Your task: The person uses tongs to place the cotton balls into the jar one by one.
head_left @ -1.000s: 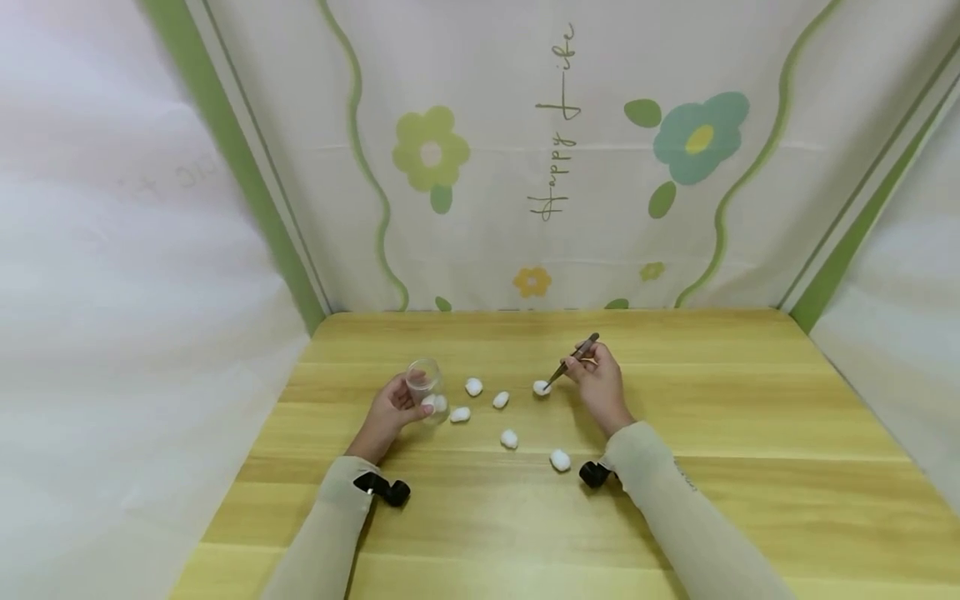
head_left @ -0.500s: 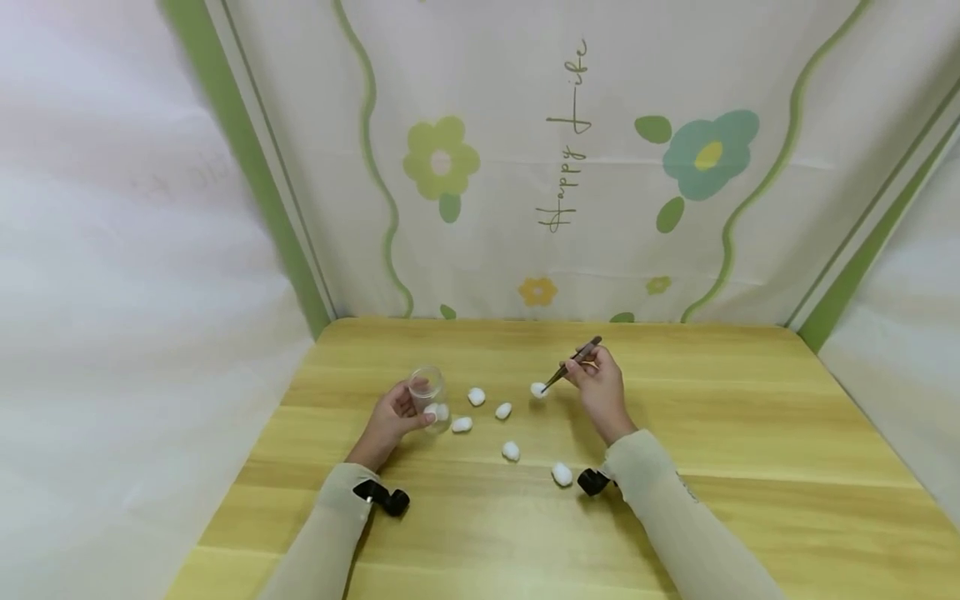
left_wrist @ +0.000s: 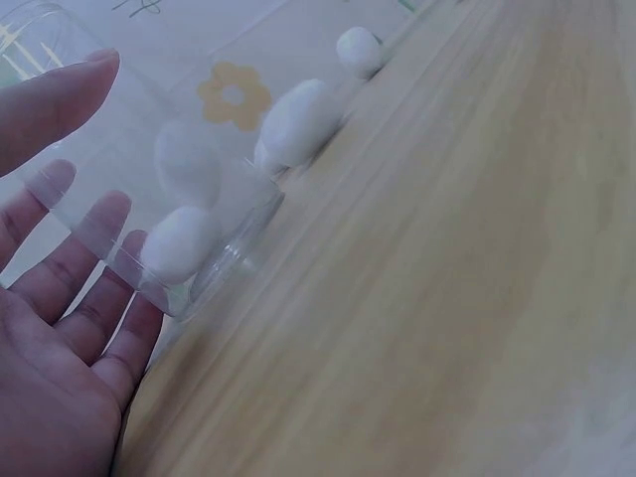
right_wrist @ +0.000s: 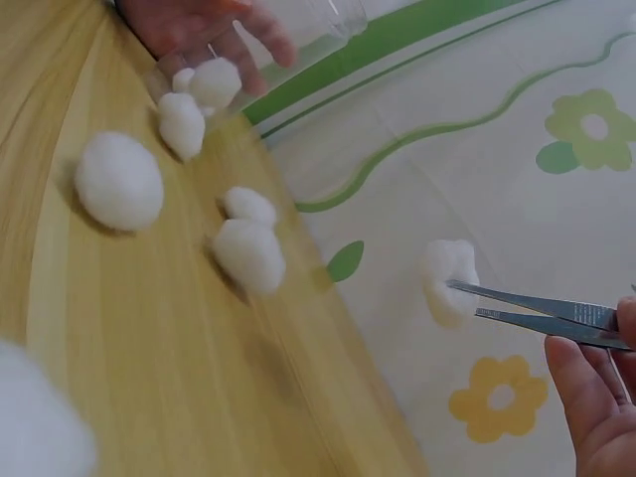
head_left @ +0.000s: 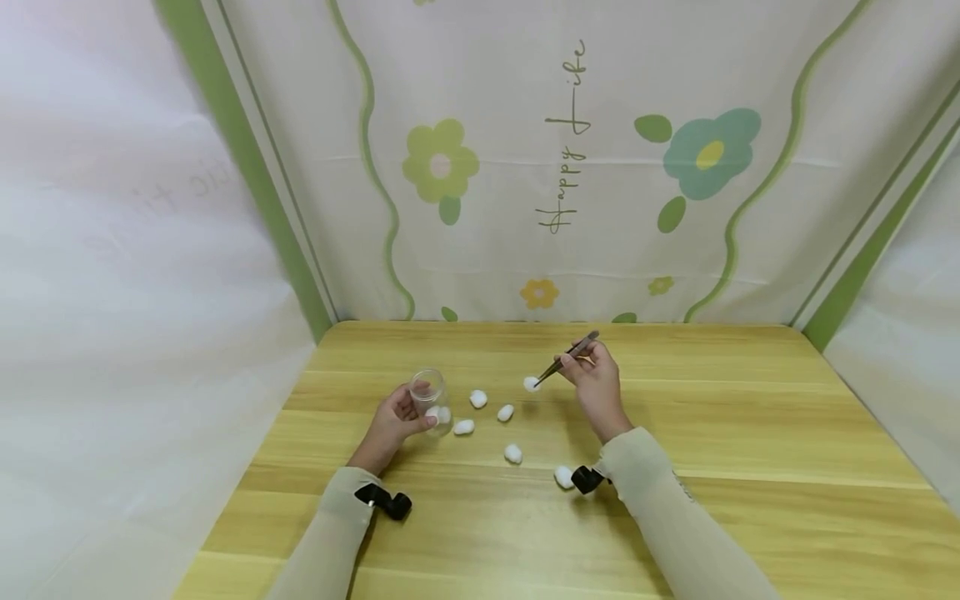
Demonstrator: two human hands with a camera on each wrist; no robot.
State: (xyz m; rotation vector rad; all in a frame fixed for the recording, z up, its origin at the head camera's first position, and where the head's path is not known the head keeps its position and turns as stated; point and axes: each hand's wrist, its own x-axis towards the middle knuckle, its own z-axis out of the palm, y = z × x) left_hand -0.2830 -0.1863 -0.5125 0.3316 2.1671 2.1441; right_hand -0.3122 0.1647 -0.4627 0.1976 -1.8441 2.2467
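2 cotton balls (left_wrist: 180,244) sit inside the jar (head_left: 435,398) in your left hand (head_left: 388,425). To its right, 5 loose balls (head_left: 513,454) lie on the table (head_left: 712,392). Above it, your right hand's (head_left: 597,387) tweezers (head_left: 567,358) hold 1 ball (head_left: 530,383). Behind hangs the backdrop (head_left: 495,208).

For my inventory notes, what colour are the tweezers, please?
The tweezers are silvery grey; the right wrist view shows this best.

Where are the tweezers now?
In the head view, the tweezers are in the right hand, right of the clear jar, their tips at a raised white ball.
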